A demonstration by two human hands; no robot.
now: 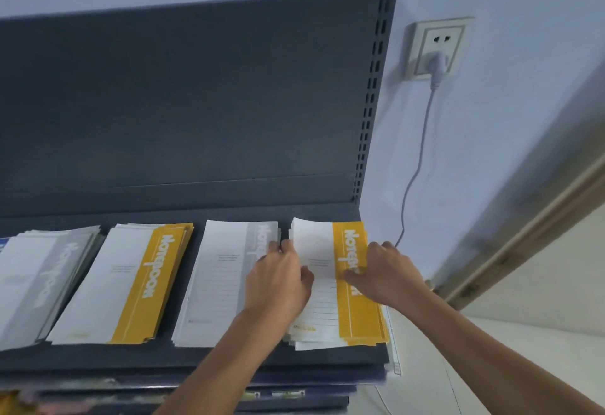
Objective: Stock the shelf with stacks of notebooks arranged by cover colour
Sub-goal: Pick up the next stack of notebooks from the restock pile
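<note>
Soft, even, cool indoor light; no glare. Faint shadows under both hands on the white-and-yellow paper notebook stack [340, 283]. Overall slightly soft, blurrier along the bottom edge. Wide-angle bending of the dark grey metal shelf back panel [196, 103].

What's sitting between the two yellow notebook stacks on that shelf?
A grey-banded stack lies between the left yellow stack and the right yellow stack, in the head view.

A dark grey metal shelf [196, 354] is shown, on which four notebook stacks are laid side by side: grey stack [39, 277], yellow stack [131, 280], grey-banded stack [219, 280], yellow-banded stack [353, 310].
</note>
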